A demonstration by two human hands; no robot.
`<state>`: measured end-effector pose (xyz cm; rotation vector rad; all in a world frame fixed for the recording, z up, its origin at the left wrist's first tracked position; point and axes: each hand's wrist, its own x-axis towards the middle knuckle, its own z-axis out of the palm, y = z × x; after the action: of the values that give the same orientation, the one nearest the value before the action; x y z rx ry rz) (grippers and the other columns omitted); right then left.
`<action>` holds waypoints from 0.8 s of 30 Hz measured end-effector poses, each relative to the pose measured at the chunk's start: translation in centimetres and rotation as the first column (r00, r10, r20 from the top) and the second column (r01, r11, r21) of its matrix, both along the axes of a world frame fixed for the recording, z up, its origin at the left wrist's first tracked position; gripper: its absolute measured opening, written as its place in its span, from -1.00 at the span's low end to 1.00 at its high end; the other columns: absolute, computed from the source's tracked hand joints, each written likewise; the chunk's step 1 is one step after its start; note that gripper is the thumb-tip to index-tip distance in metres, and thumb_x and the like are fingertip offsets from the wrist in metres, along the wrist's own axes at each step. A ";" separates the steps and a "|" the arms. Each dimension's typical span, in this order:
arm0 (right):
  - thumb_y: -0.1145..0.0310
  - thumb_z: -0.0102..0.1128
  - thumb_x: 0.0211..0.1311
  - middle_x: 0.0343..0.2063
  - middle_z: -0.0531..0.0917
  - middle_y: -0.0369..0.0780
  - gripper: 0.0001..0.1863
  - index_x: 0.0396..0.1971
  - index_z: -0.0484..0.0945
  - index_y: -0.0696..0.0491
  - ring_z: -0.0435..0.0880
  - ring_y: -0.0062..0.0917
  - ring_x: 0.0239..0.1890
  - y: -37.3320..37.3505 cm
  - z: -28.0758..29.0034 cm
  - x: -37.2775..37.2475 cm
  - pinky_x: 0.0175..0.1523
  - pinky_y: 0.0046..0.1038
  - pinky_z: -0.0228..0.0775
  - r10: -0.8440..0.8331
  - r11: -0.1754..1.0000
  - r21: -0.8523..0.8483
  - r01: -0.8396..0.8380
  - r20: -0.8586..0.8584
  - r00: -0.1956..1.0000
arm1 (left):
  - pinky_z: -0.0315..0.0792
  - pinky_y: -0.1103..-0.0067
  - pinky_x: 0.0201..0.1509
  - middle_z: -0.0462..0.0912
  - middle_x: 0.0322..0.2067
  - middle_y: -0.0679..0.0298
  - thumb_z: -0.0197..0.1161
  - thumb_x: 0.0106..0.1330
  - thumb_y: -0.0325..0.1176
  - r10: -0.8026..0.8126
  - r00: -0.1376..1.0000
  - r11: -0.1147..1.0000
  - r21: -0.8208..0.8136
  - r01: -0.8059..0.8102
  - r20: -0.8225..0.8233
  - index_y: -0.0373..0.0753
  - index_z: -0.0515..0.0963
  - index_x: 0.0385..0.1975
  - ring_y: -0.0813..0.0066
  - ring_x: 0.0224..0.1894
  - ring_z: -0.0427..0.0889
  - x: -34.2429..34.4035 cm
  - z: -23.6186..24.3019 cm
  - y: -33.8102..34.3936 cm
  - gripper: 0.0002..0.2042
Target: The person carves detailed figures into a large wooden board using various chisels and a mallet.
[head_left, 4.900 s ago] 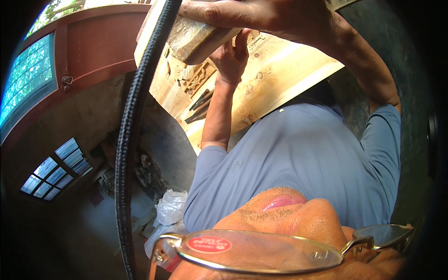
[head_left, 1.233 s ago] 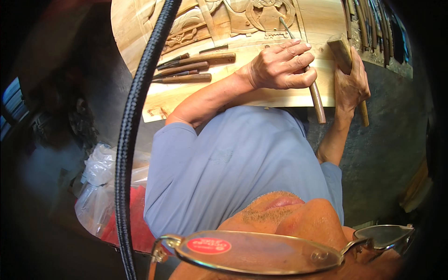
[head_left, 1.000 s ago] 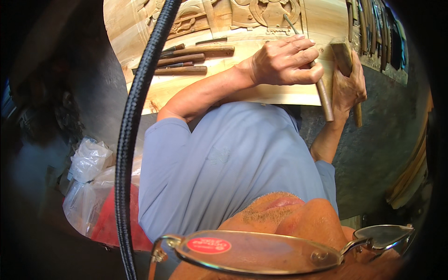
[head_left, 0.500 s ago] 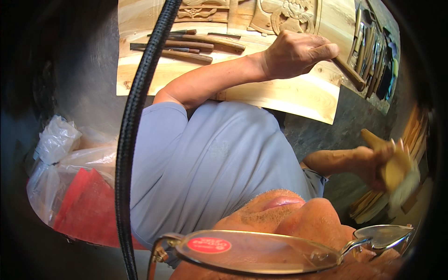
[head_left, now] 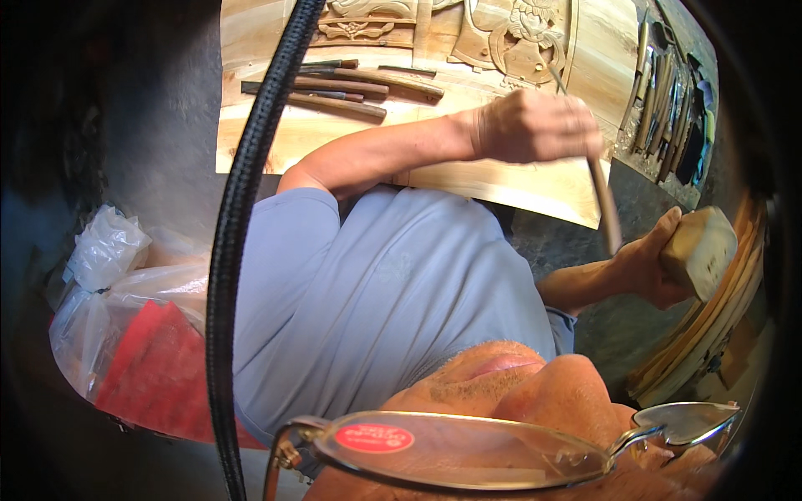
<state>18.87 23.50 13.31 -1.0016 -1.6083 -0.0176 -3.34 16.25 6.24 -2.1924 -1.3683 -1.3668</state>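
Note:
My left hand (head_left: 539, 129), slightly blurred, is closed round a carving chisel (head_left: 608, 213). Its wooden handle sticks out below the fist, and the thin blade points up toward the carved wooden panel (head_left: 535, 42). Whether the tip touches the carving I cannot tell. Lower right, my right hand (head_left: 652, 265) grips a wooden mallet (head_left: 708, 250) with a blocky, pale head; its handle is mostly hidden by the hand. The mallet is apart from the chisel handle. Several more chisels (head_left: 351, 83) lie on the board left of my left hand.
The pale wooden workboard (head_left: 501, 188) spans the top. At its right lies a crowd of carving tools (head_left: 664, 108). Curved wooden slats (head_left: 710, 321) stand at the far right. A black braided cable (head_left: 238, 217) crosses the view. Left are a clear plastic bag (head_left: 104, 250) and something red (head_left: 159, 359).
My left hand has shifted slightly down, and the chisel has turned steeper, its blade now showing. My right hand has raised the mallet, bringing it closer to the chisel handle.

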 end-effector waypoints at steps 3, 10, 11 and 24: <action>0.46 0.54 0.00 -0.14 0.69 0.10 -0.40 -0.01 0.48 0.46 0.77 -0.22 -0.24 -0.3 -0.8 -0.6 -0.22 -0.33 0.74 0.151 0.956 -0.163 -0.242 -0.433 0.889 | 0.73 0.53 -0.10 0.75 -0.20 0.22 0.27 0.37 -0.41 -0.109 0.986 0.994 0.039 0.105 0.127 -0.17 0.62 -0.14 0.30 -0.12 0.81 1.9 0.8 -0.5 -0.88; 0.43 0.47 -0.02 -0.17 0.68 0.15 -0.42 -0.04 0.50 0.48 0.77 -0.25 -0.28 0.9 -3.2 0.9 -0.30 -0.40 0.78 0.102 0.908 -0.291 -0.300 -0.541 0.834 | 0.64 0.42 0.20 0.73 -0.06 -0.04 0.25 0.45 -0.62 0.184 0.670 0.980 -0.185 -0.072 0.719 -0.36 0.44 0.00 0.04 0.02 0.76 -3.2 -1.1 -3.5 -0.80; 0.44 0.48 -0.03 -0.16 0.69 0.15 -0.40 0.00 0.49 0.47 0.78 -0.25 -0.28 1.2 -3.5 0.5 -0.30 -0.39 0.80 0.117 0.906 -0.282 -0.317 -0.554 0.825 | 0.67 0.43 0.16 0.72 -0.04 -0.01 0.23 0.48 -0.58 0.204 0.621 0.979 -0.174 -0.110 0.757 -0.37 0.45 0.01 0.18 0.00 0.77 -3.8 -1.1 -3.7 -0.82; 0.60 0.51 0.01 -0.14 0.70 0.17 -0.37 0.09 0.45 0.46 0.79 -0.25 -0.28 1.1 -4.2 -2.6 -0.27 -0.37 0.79 0.232 0.862 -0.286 -0.419 -0.513 0.827 | 0.71 0.56 0.04 0.79 -0.10 0.10 0.28 0.51 -0.44 0.392 0.234 0.920 -0.377 -0.108 0.890 -0.36 0.56 -0.06 0.47 -0.10 0.78 -5.6 -2.2 -6.2 -0.85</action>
<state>16.26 24.59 9.12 -0.9135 -1.3348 0.7619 -8.97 10.07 4.05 -0.8703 -2.1883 -2.6682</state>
